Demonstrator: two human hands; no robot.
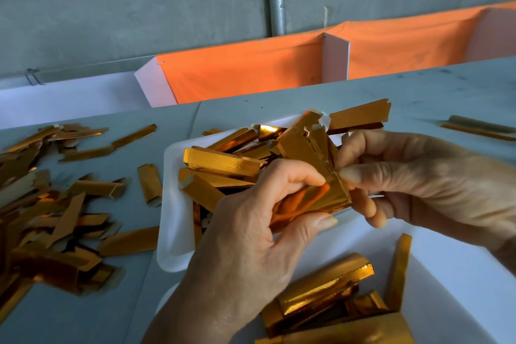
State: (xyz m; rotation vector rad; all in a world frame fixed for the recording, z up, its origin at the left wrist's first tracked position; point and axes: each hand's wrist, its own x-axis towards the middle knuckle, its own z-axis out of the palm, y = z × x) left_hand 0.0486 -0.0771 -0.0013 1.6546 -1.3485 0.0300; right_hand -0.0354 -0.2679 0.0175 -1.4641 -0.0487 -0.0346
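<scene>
Gripping the gold box [304,201] lengthwise in the left hand [245,232] over the white tray [173,204], pinching its right-pointing end with the right hand [418,184].

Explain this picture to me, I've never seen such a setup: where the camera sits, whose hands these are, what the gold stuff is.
There is no machine here. A person wears one camera on the head, so it looks down at their own hands. The left hand grips a shiny gold card piece, and the right hand pinches its end. Behind them a white tray holds more gold pieces. A loose pile lies on the grey table, and a white box nearest the camera holds a few more.
</scene>
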